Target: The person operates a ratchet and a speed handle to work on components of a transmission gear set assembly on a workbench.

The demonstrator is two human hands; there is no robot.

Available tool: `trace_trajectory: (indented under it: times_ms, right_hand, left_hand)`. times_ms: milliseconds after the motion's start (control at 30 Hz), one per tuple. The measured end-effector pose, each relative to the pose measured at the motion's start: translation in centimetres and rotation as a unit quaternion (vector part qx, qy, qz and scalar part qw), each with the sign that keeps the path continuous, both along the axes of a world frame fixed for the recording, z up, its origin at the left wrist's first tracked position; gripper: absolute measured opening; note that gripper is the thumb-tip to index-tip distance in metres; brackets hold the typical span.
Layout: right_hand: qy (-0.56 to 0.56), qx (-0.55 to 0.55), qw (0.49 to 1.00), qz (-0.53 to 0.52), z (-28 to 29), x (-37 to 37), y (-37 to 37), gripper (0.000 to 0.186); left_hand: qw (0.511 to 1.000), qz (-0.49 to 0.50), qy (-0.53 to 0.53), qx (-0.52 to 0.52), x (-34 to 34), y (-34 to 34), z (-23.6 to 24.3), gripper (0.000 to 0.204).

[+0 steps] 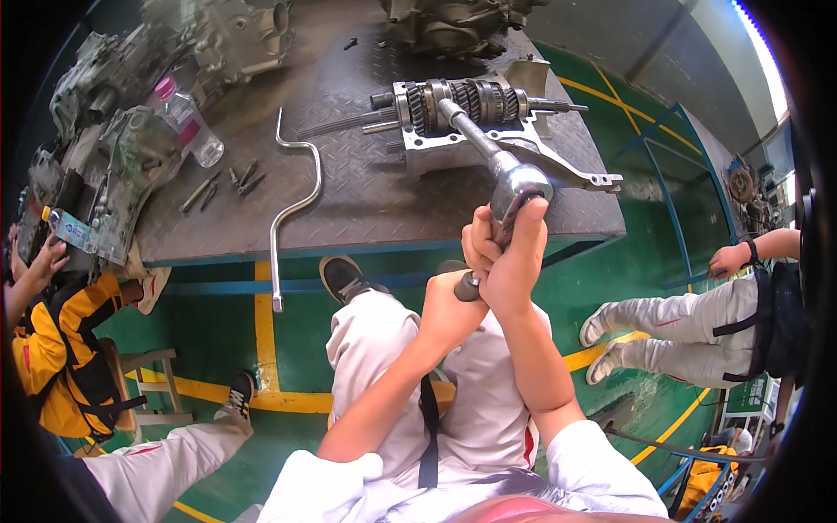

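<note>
My left hand [453,309] is closed around the dark handle of a chrome ratchet [520,185]. My right hand [514,257] grips the ratchet near its head, thumb over the back. A long extension [475,135] runs from the head up to a gearbox shaft assembly [423,109], which lies on a metal casing [567,166] on the steel table. Where the extension's far end meets the gears is too small to make out. A bent chrome bar [275,253] lies at the table's near edge, left of my hands.
Castings [131,174], two bottles [196,131] and small metal pins [244,179] sit on the table's left, another housing [453,22] behind. A person [44,357] in yellow and black is at left, hand near a bottle. Another person [715,314] stands at right near a blue-framed bench.
</note>
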State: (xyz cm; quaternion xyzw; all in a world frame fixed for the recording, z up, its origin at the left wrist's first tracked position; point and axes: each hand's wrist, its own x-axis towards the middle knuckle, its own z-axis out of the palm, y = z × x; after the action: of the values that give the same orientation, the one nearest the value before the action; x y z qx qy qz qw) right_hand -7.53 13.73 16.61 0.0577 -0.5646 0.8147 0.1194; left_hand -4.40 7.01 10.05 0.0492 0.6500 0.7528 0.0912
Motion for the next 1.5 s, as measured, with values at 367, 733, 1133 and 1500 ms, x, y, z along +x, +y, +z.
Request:
trace_trajectory:
  times_ms: [367, 733, 1133, 1500]
  right_hand:
    - [-0.020, 0.021, 1.000, 0.001, 0.1, -0.2, 0.0, 0.065]
    - [-0.015, -0.029, 0.998, 0.059, -0.6, -0.9, 0.1, 0.065]
    - [0.000, 0.002, 1.000, 0.019, -0.5, -0.1, 0.2, 0.067]
    - [0.021, -0.006, 1.000, -0.008, -0.7, 0.4, 0.8, 0.064]
  left_hand:
    - [0.998, -0.021, -0.060, 0.012, 0.2, 0.2, -0.5, 0.011]
    - [0.999, 0.047, 0.020, -0.016, 0.2, 0.4, -0.6, 0.011]
    - [0.999, 0.022, -0.030, -0.017, 0.2, 0.2, -0.5, 0.011]
    - [0.998, -0.035, -0.042, -0.007, 0.0, 0.3, 0.1, 0.008]
